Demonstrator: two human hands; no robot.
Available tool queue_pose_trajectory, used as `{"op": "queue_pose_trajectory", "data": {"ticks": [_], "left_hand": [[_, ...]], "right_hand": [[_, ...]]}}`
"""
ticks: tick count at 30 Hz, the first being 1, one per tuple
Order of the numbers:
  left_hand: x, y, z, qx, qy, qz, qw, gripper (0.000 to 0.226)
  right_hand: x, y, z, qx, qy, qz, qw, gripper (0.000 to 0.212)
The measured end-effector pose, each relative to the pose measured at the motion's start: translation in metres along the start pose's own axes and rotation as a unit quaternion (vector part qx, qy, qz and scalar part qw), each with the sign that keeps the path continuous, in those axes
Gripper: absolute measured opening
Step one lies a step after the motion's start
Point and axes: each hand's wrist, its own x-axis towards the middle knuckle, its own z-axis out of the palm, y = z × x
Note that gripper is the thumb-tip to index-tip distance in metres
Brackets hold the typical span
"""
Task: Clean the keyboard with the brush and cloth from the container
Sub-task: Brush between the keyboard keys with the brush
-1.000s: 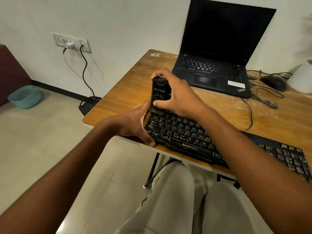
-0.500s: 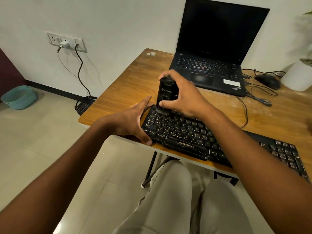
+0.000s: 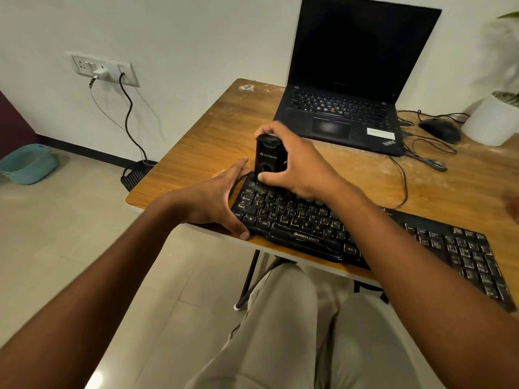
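Note:
A black dusty keyboard [image 3: 309, 223] lies along the near edge of the wooden table [image 3: 213, 141]. My right hand [image 3: 297, 164] grips a black brush block [image 3: 266, 158] upright, its bristled end down on the keyboard's top-left keys. My left hand [image 3: 216, 200] holds the keyboard's left end, thumb at the front corner and fingers along the far corner. No cloth is in view.
An open black laptop [image 3: 348, 113] stands behind the keyboard, with a black mouse [image 3: 441, 130], tangled cables and a white plant pot [image 3: 491, 122] to its right. A black basket [image 3: 134, 175] and a teal tub [image 3: 28, 164] sit on the floor at left.
The brush stays at the keyboard's top-left corner with only a slight shift. My left hand keeps its hold on the left end. The camera has drifted a little.

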Motion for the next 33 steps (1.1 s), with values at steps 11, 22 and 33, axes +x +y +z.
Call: {"op": "queue_pose_trajectory", "data": {"ticks": [11,22,33], "left_hand": [[-0.001,0.001,0.0,0.015,0.002,-0.003,1.0,0.166],[-0.001,0.0,0.0,0.017,0.0,-0.002,1.0,0.167],[-0.001,0.002,-0.002,0.003,-0.008,0.003,1.0,0.165]], "right_hand": [[-0.005,-0.002,-0.013,0.013,0.025,-0.004,1.0,0.068],[-0.019,0.004,-0.043,-0.077,-0.054,0.031,0.995,0.072],[-0.021,0.015,-0.041,-0.072,-0.053,0.04,0.995,0.073]]}}
